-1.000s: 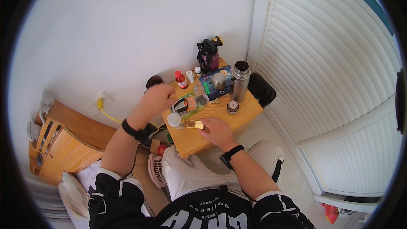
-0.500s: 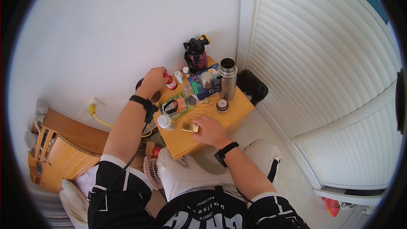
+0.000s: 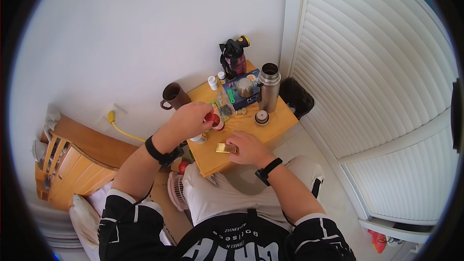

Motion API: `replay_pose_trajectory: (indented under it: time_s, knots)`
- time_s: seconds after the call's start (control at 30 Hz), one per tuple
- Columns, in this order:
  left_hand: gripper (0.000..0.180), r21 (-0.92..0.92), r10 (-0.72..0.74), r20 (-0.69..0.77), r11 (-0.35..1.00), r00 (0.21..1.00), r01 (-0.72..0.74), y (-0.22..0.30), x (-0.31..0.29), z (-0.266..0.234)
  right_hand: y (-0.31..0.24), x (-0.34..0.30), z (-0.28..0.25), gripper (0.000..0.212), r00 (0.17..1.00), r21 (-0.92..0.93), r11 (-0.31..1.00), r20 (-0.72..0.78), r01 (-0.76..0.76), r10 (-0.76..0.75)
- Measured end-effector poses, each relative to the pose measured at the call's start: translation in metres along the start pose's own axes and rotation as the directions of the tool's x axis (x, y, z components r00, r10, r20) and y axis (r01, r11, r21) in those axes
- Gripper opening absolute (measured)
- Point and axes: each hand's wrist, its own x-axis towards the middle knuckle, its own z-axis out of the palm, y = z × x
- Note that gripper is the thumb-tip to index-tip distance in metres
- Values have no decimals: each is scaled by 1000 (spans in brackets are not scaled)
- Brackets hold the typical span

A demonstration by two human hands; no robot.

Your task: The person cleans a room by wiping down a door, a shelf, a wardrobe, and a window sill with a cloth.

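Note:
My left hand (image 3: 190, 118) is closed round the top of a small red bottle (image 3: 218, 123) with a white label, over the left part of the wooden table. Near the table's front edge, my right hand (image 3: 249, 147) grips a flat, shiny gold rectangular piece (image 3: 223, 148); its exact kind I cannot make out. A white bottle (image 3: 199, 138) lies partly hidden beneath my left hand. Farther back are two small white bottles, one of them a white pill bottle (image 3: 212, 83), and a blue box (image 3: 232, 97) with a rounded metal cup (image 3: 245, 87) on it.
An uncapped steel thermos (image 3: 269, 92) stands at the table's right, its cap-like lid (image 3: 261, 117) nearby. A brown mug (image 3: 175, 96) sits at the left edge, and a dark sports bottle (image 3: 234, 58) at the back. Beyond the right edge is a black-lined bin (image 3: 297, 97).
My left hand has brought the red bottle from the table's back left toward the front, nearer my right hand. The mug now shows fully. The view has shifted slightly.

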Motion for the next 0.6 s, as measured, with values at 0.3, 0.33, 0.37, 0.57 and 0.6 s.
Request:
replay_pose_trajectory:
  time_s: [0.3, 0.33, 0.37, 0.57, 0.6]
  knots:
    - [19, -2, -22, -15, 1000, 1000, 22, 1, -13, 3, 4, 0, 5, 24, 996, -38, 999, -82, 34, -37]
    - [18, -34, -25, -6, 999, 1000, 25, 2, -13, 2, 4, 0, 5, 25, 997, -52, 998, -70, 32, -36]
    - [18, -67, -28, 3, 997, 1000, 28, 3, -13, 1, 5, -1, 4, 26, 998, -67, 997, -58, 30, -34]
    - [19, -45, -4, 47, 999, 999, 6, 11, -12, 18, 5, -1, 3, 30, 998, -60, 997, -56, 38, -42]
    - [19, -46, -3, 47, 999, 999, 5, 10, -12, 21, 4, -1, 3, 30, 998, -61, 997, -56, 37, -41]
